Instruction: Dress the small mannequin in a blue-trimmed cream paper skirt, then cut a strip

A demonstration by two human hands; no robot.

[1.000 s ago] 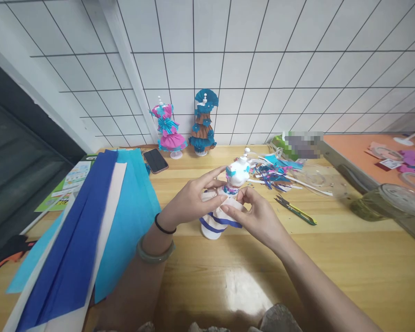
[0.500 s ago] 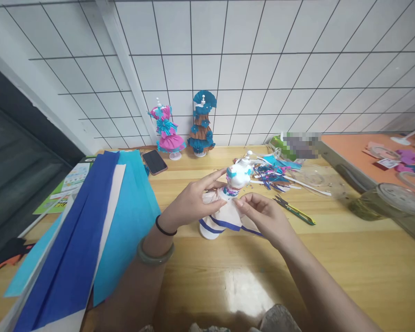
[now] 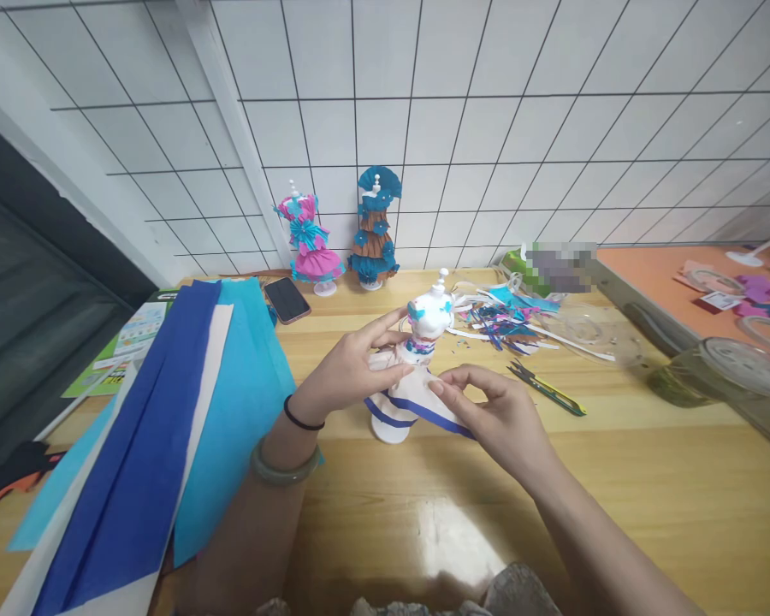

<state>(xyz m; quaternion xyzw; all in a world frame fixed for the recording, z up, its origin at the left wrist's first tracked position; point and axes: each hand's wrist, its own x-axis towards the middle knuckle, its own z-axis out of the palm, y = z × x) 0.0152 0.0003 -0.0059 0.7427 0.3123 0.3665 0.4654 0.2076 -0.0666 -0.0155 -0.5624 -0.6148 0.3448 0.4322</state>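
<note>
Head view: the white dress form [image 3: 429, 318] leans with its top to the right, between both hands above the counter [image 3: 372, 522]. The left hand [image 3: 350, 370] is nearer its waist, fingers clasping the blue-edged paper strip [image 3: 418, 391] there. That strip's long axis slants rightward and toward the wearer, to where the right hand [image 3: 504, 419] pinches it between thumb and fingers, off the form.
</note>
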